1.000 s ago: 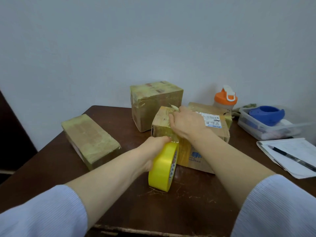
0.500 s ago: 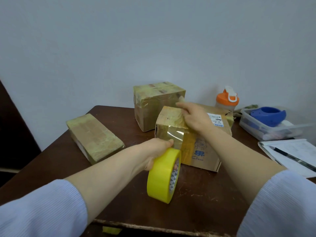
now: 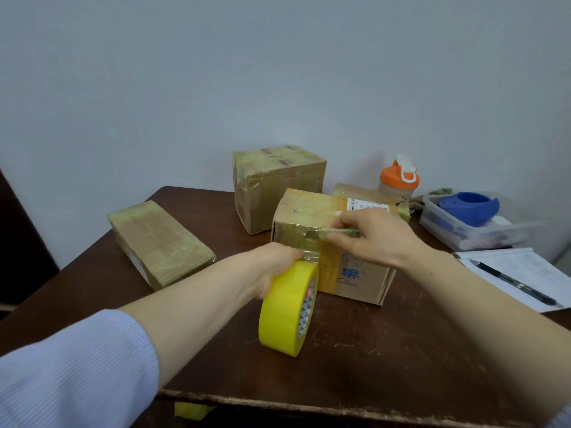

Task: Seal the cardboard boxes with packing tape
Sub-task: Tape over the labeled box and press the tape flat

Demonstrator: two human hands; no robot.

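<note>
**A:** From the head camera, where is the box that is being taped?

**B:** The middle box (image 3: 332, 242) sits on the brown counter (image 3: 355, 359), near its centre, with a white label on top and blue print on its near face. Clear tape runs across its near upper edge.

**A:** And the tape?

**B:** The yellow tape roll (image 3: 287, 308) stands on edge, just in front of the box's near face. The left hand (image 3: 272, 267) is closed on it, fingers through the core and thumb over the top. A short clear strip runs from the roll up to the box.

**A:** The right hand?

**B:** The right hand (image 3: 375, 234) is over the box's near top edge, thumb and fingers pinched on a crumpled length of tape (image 3: 336, 233) that lies along that edge.

**A:** Other boxes?

**B:** A taller box (image 3: 278, 186) stands behind the middle one, wrapped in yellowish tape. A flat box (image 3: 160, 242) lies to the left, well apart, also taped over.

**A:** What is on the right?

**B:** An orange-lidded bottle (image 3: 398, 180) stands near the wall. Beside it is a clear plastic tub (image 3: 469, 233) holding a blue tape dispenser (image 3: 468, 206). Nearer lies a sheet of paper (image 3: 525, 270) with a black pen (image 3: 513, 282) on it.

**A:** Anything under the counter edge?

**B:** A yellow scrap (image 3: 190, 410) shows below the front edge; what it is I cannot tell.
</note>
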